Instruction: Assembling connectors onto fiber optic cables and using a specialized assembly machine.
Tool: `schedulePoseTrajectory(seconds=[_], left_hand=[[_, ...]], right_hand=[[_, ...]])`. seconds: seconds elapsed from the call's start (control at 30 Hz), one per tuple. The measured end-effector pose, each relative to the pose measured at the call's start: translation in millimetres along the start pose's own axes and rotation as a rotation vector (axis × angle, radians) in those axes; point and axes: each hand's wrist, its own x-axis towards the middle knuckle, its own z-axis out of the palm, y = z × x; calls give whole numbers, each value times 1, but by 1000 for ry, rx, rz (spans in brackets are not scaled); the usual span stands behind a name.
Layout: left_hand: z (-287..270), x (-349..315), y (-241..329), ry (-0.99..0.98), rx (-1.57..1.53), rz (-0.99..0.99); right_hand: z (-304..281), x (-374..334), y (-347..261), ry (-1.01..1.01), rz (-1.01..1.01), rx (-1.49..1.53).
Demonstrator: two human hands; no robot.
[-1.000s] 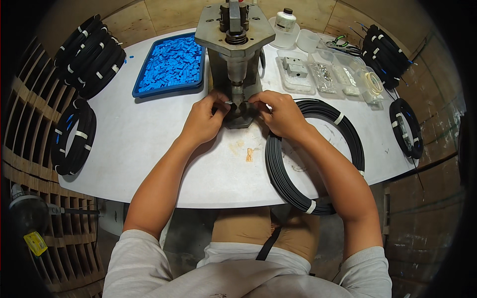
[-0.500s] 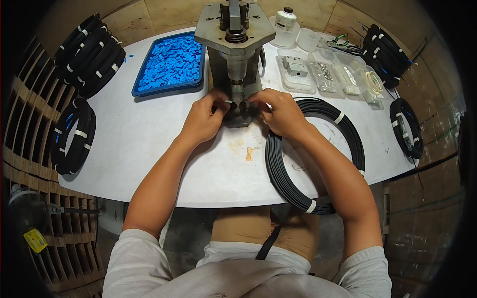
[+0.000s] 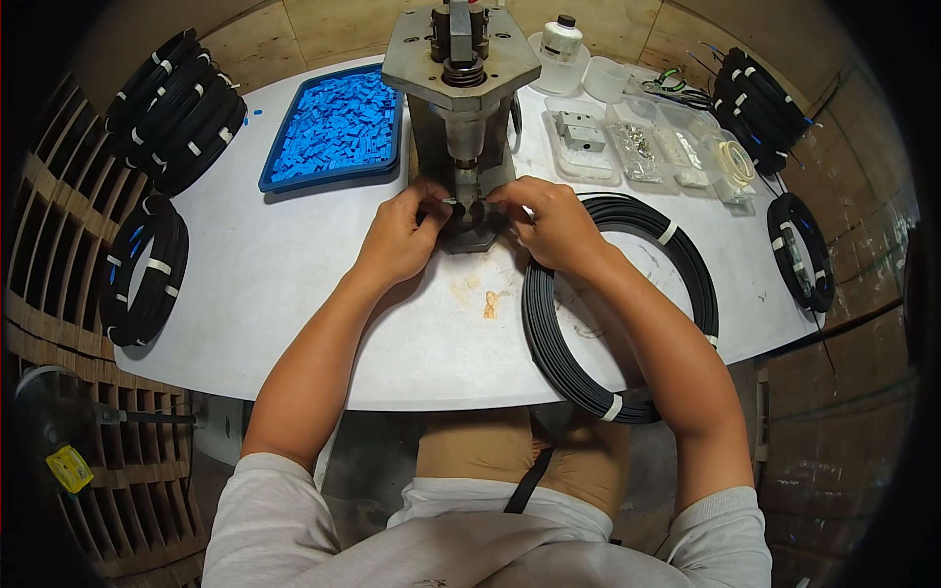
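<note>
A metal bench press stands at the far middle of the white table, its ram coming down to a small die between my hands. My left hand is at the left of the die, thumb and fingers pinched on a small pale end I cannot name. From the other side my right hand reaches in with its fingertips pressed together at the die; what they hold is too small to tell. Under my right forearm lies a coil of black cable, bound with white tape.
A blue tray full of small blue plastic pieces stands left of the press. Tied black coils line the table's left side, more the right. Clear boxes of small parts, a metal block and a bottle stand at back right.
</note>
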Motion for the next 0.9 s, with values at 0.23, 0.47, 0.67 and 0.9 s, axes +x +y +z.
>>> schedulePoseTrajectory(seconds=[0.23, 0.47, 0.67, 0.9], left_hand=[[0, -1, 1, -3, -1, -8], [-1, 0, -2, -19, -6, -23], [0, 0, -1, -1, 13, -22], [0, 0, 1, 6, 19, -23]], right_hand=[[1, -1, 0, 10, -4, 2], [1, -1, 2, 16, -21, 11], [0, 0, 1, -19, 31, 4], [0, 0, 0, -1, 10, 9]])
